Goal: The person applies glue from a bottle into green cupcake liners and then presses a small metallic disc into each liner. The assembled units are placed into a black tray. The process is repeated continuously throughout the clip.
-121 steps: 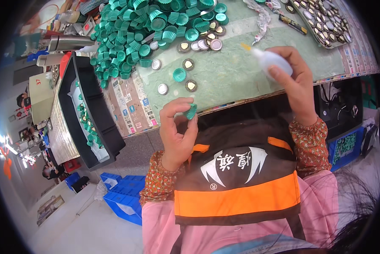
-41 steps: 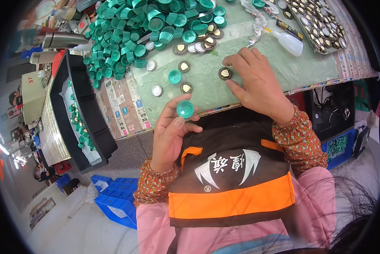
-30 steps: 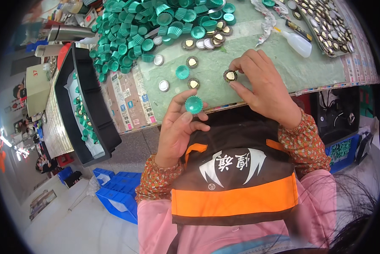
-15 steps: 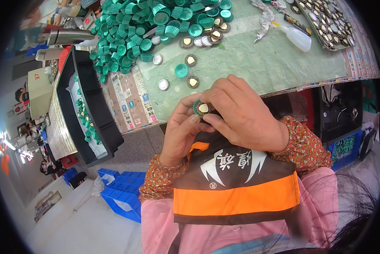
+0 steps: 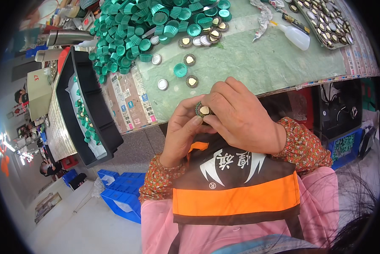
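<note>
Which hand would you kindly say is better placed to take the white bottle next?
Probably the right hand, nearer the white bottle than the left hand, though both are at the dark cap.

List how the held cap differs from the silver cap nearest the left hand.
The held cap sits between left hand and right hand; the silver cap lies on the green sheet. The held cap has a dark rim around a pale piece; the silver cap's face looks silvery. Both are round.
</note>
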`<act>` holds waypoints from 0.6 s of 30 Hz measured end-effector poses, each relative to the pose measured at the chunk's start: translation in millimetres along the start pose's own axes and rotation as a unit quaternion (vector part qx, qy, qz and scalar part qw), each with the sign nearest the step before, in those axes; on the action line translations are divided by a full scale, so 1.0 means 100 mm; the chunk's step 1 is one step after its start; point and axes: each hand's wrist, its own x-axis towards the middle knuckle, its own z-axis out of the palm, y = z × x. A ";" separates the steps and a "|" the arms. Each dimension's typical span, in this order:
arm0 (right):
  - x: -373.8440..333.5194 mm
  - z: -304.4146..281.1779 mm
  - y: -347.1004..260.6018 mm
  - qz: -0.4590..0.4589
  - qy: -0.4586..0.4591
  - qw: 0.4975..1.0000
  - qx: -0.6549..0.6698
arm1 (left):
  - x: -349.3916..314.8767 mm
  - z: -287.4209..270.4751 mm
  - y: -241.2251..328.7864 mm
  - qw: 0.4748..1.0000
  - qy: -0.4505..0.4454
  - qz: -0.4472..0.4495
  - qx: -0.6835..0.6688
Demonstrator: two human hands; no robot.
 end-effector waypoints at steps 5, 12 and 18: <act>-0.04 0.05 0.05 0.005 -0.022 1.000 0.005 | -0.01 0.04 0.03 0.999 -0.002 -0.029 0.019; -0.10 0.08 0.14 0.042 -0.013 0.994 0.098 | 0.03 0.04 0.03 0.992 0.030 -0.049 0.111; -0.13 0.00 0.12 0.266 -0.061 0.926 0.261 | 0.06 0.13 -0.01 0.990 0.053 -0.016 0.127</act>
